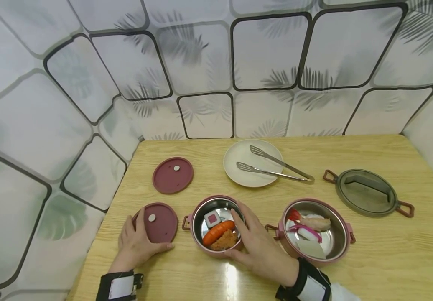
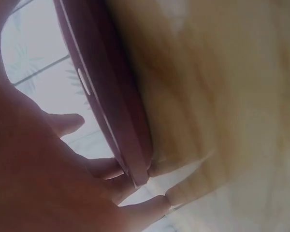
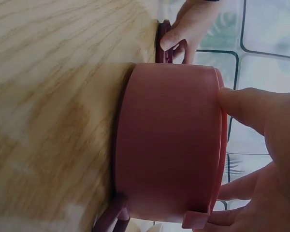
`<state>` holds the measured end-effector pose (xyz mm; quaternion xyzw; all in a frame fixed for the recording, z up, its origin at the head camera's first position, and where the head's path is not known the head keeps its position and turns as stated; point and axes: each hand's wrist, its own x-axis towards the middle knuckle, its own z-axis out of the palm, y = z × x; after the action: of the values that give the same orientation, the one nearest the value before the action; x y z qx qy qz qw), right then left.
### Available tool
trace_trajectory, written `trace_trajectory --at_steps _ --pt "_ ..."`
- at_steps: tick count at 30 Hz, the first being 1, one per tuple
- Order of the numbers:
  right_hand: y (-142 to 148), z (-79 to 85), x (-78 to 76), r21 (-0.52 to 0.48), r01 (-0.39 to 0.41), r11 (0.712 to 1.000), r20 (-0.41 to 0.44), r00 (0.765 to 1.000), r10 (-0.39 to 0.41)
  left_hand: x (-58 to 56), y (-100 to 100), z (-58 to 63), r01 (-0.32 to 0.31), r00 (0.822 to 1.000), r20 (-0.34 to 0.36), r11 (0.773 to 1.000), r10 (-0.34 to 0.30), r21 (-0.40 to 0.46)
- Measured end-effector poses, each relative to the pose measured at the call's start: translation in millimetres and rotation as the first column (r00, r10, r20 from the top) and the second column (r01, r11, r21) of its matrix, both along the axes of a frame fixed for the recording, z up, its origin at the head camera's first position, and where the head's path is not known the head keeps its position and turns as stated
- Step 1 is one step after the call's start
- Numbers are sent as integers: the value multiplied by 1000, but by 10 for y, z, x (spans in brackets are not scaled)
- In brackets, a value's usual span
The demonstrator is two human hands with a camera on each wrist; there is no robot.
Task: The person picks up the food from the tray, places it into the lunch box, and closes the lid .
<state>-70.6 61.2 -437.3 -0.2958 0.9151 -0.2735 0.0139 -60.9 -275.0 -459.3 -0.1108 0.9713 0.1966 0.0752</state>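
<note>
My left hand (image 1: 135, 242) spans a round maroon lid (image 1: 161, 223) with a pale knob, fingers at its left edge and thumb at the near right. The left wrist view shows fingertips against the lid's rim (image 2: 111, 96), close to the wood. My right hand (image 1: 259, 246) grips the rim of a small pink pot (image 1: 190, 221), thumb on the near side and fingers across the far side. Inside the pot lie a sausage (image 1: 218, 233), a brown fried piece (image 1: 225, 240) and a white block with a pink square (image 1: 212, 218). The right wrist view shows the pot's side wall (image 3: 169, 140).
A second maroon lid (image 1: 173, 175) lies behind the first. Metal tongs (image 1: 273, 173) rest across a white plate (image 1: 252, 144) at the back. To the right stand a larger pink pot (image 1: 346, 255) holding food pieces and a grey-green lid (image 1: 367, 192) with two brown handles.
</note>
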Motion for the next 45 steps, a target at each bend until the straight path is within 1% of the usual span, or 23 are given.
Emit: trace_trajectory --at_steps 3,6,11,16,20,23,25,28,31,33,36,39,42,45 --pt "4 -3 -2 4 12 1000 -8 1000 -12 0 11 7 8 1000 21 1000 -8 -19" --pt "7 -4 -8 9 19 1000 -23 1000 -19 -2 24 9 16 1000 24 999 -15 -37" --pt "12 2 -13 16 17 1000 -36 999 -17 -7 47 6 21 1000 -16 997 -22 -71" --pt "23 13 -9 33 15 999 -12 1000 -15 17 81 19 12 999 -34 996 -15 -85" --pt "39 15 -1 59 3 998 19 1000 -4 33 124 97 -5 999 -46 998 2 -63" --pt "50 12 1 66 -2 998 24 1000 0 27 174 186 1 995 -102 999 -6 -48" --pt "56 14 2 65 0 998 19 1000 -1 20 225 254 20 988 -150 999 -26 -37" --pt "64 10 5 64 7 998 5 1000 -7 10 343 356 70 973 -219 998 -68 1" --pt "70 9 9 68 11 998 -2 1000 -11 3 499 446 128 962 -249 991 -113 43" --pt "73 8 11 71 12 997 -7 1000 -11 1 608 482 168 954 -262 984 -148 56" --pt "81 11 9 78 10 997 -11 1000 -9 -1 763 494 235 938 -278 970 -208 67" --pt "94 12 -3 72 -3 997 -16 1000 5 -3 898 475 300 919 -290 951 -267 75" --pt "118 10 -21 41 -28 999 -7 1000 28 -8 1007 441 341 905 -290 938 -310 62" --pt "152 -1 -43 -7 -51 999 33 998 51 -20 1095 408 373 894 -285 927 -346 43"
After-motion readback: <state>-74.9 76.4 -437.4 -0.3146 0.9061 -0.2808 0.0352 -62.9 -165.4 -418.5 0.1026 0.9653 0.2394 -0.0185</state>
